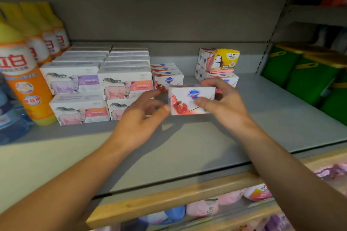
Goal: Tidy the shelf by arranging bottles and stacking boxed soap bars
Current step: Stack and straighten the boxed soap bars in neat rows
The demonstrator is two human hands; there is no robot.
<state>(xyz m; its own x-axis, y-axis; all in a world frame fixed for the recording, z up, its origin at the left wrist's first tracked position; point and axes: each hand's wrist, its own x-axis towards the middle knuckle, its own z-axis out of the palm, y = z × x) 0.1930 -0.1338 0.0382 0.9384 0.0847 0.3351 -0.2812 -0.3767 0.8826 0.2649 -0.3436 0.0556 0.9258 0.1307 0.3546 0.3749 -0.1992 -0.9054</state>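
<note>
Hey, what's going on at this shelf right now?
A person is tidying boxed soap on a grey shelf. The right hand grips a white and red soap box above the shelf, while the left hand touches its left end. A row of matching boxes stands behind it, beside stacked sheep-print soap boxes. Yellow and orange bottles line the far left.

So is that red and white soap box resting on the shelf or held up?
Held up. The soap box is pinched by the right hand, above the shelf.
</note>
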